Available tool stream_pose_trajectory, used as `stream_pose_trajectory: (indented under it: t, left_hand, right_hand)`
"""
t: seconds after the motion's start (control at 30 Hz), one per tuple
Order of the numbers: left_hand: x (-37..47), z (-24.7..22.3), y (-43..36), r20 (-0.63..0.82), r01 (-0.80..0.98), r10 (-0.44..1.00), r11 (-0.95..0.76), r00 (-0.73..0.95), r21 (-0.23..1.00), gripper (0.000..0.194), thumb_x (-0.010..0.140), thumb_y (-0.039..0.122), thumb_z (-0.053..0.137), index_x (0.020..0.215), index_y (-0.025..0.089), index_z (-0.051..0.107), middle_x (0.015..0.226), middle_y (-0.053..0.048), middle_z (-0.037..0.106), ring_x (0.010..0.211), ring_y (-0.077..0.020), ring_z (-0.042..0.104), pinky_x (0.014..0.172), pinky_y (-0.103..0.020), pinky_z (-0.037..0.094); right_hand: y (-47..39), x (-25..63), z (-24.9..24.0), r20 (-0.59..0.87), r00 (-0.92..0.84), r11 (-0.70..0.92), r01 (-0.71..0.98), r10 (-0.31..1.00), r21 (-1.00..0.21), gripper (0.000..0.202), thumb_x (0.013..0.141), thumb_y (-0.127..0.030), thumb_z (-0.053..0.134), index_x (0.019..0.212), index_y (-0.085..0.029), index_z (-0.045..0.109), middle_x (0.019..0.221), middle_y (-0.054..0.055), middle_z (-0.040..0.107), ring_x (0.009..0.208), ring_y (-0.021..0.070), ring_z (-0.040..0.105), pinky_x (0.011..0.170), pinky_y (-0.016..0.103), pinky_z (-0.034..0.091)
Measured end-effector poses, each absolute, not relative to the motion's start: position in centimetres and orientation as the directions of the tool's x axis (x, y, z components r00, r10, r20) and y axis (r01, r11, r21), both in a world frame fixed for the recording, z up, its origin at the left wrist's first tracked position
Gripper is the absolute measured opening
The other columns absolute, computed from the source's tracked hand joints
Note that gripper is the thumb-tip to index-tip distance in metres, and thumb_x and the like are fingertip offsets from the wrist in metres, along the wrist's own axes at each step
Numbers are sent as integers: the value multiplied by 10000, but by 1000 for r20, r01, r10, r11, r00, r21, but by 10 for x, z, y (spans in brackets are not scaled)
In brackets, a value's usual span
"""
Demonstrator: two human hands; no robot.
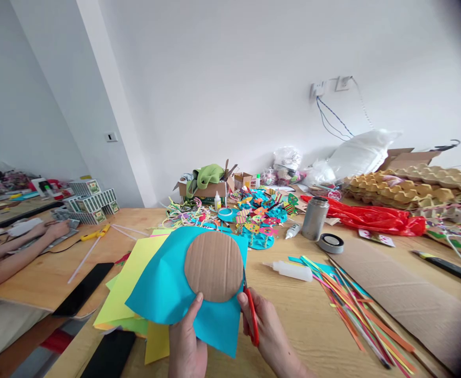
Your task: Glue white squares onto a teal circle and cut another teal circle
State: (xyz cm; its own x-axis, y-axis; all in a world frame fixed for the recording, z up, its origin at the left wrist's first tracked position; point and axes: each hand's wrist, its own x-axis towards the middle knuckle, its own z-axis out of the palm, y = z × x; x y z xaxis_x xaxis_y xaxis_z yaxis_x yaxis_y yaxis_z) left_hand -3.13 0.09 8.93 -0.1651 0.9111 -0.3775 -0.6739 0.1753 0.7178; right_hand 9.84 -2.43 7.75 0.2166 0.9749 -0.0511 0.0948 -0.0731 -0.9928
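Note:
A round cardboard disc (213, 266) lies against a sheet of blue paper (159, 286), both held up above the table. My left hand (189, 336) grips them from below, its thumb pressed on the disc's lower edge. In my right hand (265, 328) are red-handled scissors (252, 317), their blades at the right edge of the disc and paper. Part of the blades is hidden by the paper. Yellow paper sheets (124, 283) lie beneath and to the left of the blue sheet.
A glue bottle (293, 271), coloured paper strips (356, 304) and a cardboard sheet (407, 294) lie right. Behind stand a metal flask (315, 218), paper fish crafts (258, 226) and egg trays (419, 184). Phones (110, 354) lie left, near another person's arms (21, 247) and a glue gun (95, 232).

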Motion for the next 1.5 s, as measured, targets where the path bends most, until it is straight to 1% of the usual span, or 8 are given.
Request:
stream_pose_trajectory:
  t: [0.13,0.37,0.5,0.63,0.93,1.2,1.4,1.5]
  left_hand:
    - [-29,92,-1,-381,-681,912,183,-152,709,543,756,86,689,1259,245,556,1238,-106,626,1050,-301,642,879,-449,551]
    - [-27,93,-2,-379,-682,915,188,-140,706,571,758,75,686,1289,216,529,1224,-129,630,1027,-295,654,889,-437,547]
    - [-27,93,-2,-382,-686,914,190,-139,703,568,759,70,684,1285,221,530,1223,-121,633,1030,-290,654,894,-432,546]
    - [-27,94,-3,-393,-681,911,209,-126,701,549,762,79,683,1271,230,541,1226,-112,634,1026,-290,656,888,-440,550]
    - [-25,98,-4,-402,-678,908,220,-121,701,541,762,62,671,1265,219,552,1205,-121,645,1000,-286,667,876,-431,554]
    - [-26,91,-3,-365,-669,922,193,-125,718,556,753,72,685,1268,230,550,1227,-111,635,1026,-282,656,880,-419,553]
    - [-26,88,-2,-372,-672,920,199,-123,714,539,761,70,680,1259,235,555,1205,-102,647,1038,-277,653,908,-424,539]
    - [-26,90,-3,-375,-669,918,197,-131,716,529,766,70,678,1257,227,554,1174,-102,662,1029,-276,658,915,-427,537]
  right_hand:
    - [-27,100,79,-22,196,-39,83,980,-996,625,712,-846,361,627,-228,383,497,-47,415,465,102,402,467,235,330]
    - [-24,102,78,-18,197,-30,56,980,-998,594,752,-813,363,641,-229,356,533,-63,357,488,88,340,466,233,291]
    - [-22,103,72,14,210,-10,113,978,-993,579,780,-790,349,644,-227,356,548,-59,346,503,91,323,464,230,276]
    - [-23,107,70,29,201,-2,153,979,-988,553,809,-755,349,658,-224,371,559,-50,376,511,97,342,465,228,285]
    - [-21,108,68,34,210,5,134,977,-991,551,807,-756,345,662,-226,369,549,-51,379,498,97,348,459,223,294]
    - [-20,106,63,37,274,-14,184,961,-983,549,795,-755,358,656,-225,392,549,-45,388,497,104,359,452,221,288]
    - [-19,103,62,-20,308,-72,158,951,-985,547,766,-772,369,661,-237,399,515,-43,406,470,120,403,442,226,300]
    - [-19,105,63,16,298,-48,207,955,-977,537,790,-757,354,659,-238,392,510,-44,403,465,119,396,448,232,300]
